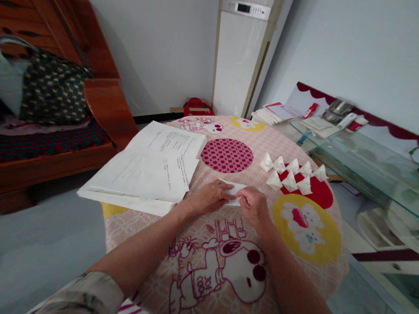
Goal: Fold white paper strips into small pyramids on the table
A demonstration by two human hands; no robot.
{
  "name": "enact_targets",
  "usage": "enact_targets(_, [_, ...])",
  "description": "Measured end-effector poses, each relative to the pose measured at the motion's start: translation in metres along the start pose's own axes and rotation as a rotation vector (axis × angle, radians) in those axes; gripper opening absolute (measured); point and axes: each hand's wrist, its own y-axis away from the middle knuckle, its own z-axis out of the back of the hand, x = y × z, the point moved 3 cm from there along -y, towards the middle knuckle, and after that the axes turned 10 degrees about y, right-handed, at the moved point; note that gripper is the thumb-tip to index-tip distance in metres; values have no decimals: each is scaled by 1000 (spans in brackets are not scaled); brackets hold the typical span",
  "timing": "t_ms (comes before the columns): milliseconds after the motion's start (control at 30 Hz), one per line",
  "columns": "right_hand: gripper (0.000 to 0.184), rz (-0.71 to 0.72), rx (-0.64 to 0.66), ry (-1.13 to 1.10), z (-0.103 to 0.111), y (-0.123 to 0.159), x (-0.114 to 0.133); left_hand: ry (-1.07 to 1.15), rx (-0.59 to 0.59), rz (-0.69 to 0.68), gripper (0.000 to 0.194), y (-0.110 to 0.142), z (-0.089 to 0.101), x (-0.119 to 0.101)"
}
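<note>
A small white piece of paper lies on the round table in front of me, partly covered by both hands. My left hand is over its left side, fingers curled and holding it against the cloth. On the right side, my right hand is closed, its thumb and bent index finger pressing on the paper. My palms hide part of the sheet, so its folds cannot be made out. Several pointed folded-paper shapes stand in two rows to the right of my hands.
An open book with loose printed sheets lies on the table's left side. The patterned tablecloth covers the table. A glass shelf with papers and a metal pot stands at right. A wooden bench is at left.
</note>
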Motion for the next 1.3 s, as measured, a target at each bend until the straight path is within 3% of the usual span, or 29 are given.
enact_targets(133, [27,95,116,32,-7,2,3,13,-8,-8,30,-1,-1,2])
enact_targets(333, [29,152,191,47,-10,5,11,-24,39,7,31,-3,-4,6])
enact_targets(667, [27,106,285,16,-5,5,7,-38,20,-10,43,-2,-5,8])
enact_targets(767, [25,21,253,-21,-3,5,4,-84,27,-25,41,-2,-6,9])
enact_targets(933, [24,-239,130,-157,-8,1,2,-111,10,-48,32,-1,-7,10])
enact_targets(1067, [16,-381,192,-155,-14,-1,2,-109,-9,-16,35,-2,-7,10])
enact_targets(1300, [10,-452,302,20,-14,-3,4,-61,-19,-8,40,-3,-4,8])
